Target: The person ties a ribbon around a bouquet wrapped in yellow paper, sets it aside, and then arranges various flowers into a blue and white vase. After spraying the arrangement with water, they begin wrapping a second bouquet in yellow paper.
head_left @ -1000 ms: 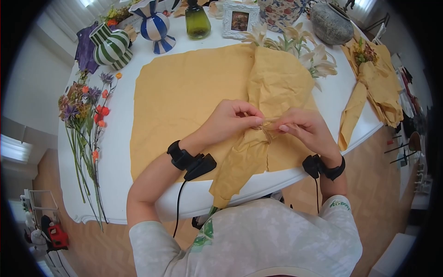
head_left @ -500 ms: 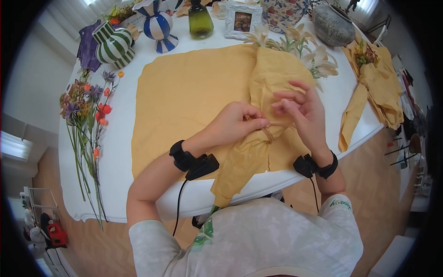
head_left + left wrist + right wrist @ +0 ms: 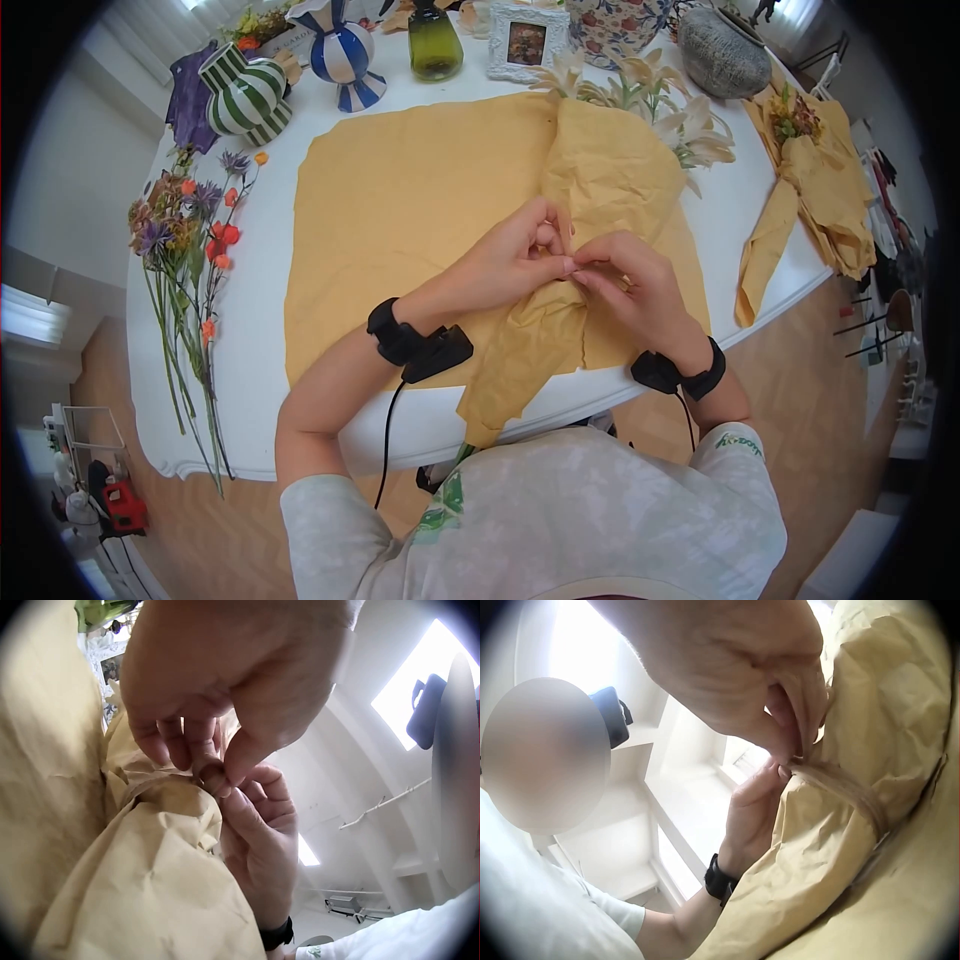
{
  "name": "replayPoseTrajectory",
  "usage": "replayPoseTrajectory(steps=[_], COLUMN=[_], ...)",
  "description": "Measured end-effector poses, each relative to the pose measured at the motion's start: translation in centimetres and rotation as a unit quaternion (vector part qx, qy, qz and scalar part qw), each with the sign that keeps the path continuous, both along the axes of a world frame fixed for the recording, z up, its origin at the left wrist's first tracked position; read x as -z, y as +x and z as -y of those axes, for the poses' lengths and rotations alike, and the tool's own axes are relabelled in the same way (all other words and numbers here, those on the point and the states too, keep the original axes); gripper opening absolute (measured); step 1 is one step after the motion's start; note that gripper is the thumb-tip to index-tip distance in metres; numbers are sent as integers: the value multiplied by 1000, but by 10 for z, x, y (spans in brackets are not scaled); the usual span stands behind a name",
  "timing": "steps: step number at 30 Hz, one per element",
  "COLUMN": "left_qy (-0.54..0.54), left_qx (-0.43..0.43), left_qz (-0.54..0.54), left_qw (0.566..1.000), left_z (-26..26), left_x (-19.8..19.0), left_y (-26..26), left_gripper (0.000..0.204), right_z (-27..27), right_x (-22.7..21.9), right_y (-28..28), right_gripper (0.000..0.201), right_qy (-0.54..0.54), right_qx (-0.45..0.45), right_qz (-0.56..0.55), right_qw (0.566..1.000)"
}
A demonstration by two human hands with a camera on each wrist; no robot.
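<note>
A bouquet wrapped in yellow-brown kraft paper [image 3: 612, 165] lies slantwise on a flat sheet of the same paper [image 3: 400, 200]. Cream lilies [image 3: 692, 132] show at its far end, green stems below its near end. Around its gathered neck runs a thin tan ribbon [image 3: 847, 791]. My left hand [image 3: 512, 255] pinches the ribbon between thumb and forefinger on the upper side of the neck. Close against it, thumb and fingertips of my right hand [image 3: 640, 290] pinch the ribbon too. Fingertips of both hands meet there, partly hiding the ribbon's ends.
Loose stems with purple and orange flowers [image 3: 190, 240] lie at the left. Along the back stand a green-striped vase [image 3: 245, 100], a blue-striped vase [image 3: 340, 60], a green glass bottle [image 3: 434, 50], a picture frame [image 3: 525, 45] and a grey pot [image 3: 722, 55]. Another wrapped bouquet [image 3: 810, 190] lies right.
My right hand let go and lifted away from the neck half a second ago, then came back down to the left hand's fingertips. The left hand stayed at the neck throughout.
</note>
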State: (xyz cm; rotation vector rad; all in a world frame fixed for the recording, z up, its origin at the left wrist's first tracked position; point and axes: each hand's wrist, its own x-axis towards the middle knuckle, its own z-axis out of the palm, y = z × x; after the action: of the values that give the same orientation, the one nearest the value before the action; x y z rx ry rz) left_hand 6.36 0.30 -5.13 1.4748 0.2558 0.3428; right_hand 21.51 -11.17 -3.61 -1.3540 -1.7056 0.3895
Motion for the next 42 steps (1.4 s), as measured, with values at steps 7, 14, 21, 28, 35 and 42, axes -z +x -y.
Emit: replayPoseTrajectory(steps=[7,14,21,28,35,42], left_qy=[106,266,351,436,348,120], left_qx=[-33,-121,-219,-184,-86,24], left_qz=[-10,-3,61,38,-71,-161], left_qw=[994,956,908,880,931,979], left_z=[7,17,23,18,5,0], left_x=[-5,-9,5,2,-5,-12], left_y=[-3,-10,-6,-8,-12,-5], left_gripper=[42,50,38,13,10,18], right_z=[-1,0,-1,-1,2,2], right_x=[-2,-2,-8,-8,-7,-4], right_y=[1,-2,-2,-2,0,2], right_gripper=[13,11,7,6,8,8], right_qy=[1,16,4,-3,-5,-58], right_qx=[-3,11,1,6,-2,4], right_qz=[20,83,127,118,101,34], right_qw=[1000,996,992,993,995,998])
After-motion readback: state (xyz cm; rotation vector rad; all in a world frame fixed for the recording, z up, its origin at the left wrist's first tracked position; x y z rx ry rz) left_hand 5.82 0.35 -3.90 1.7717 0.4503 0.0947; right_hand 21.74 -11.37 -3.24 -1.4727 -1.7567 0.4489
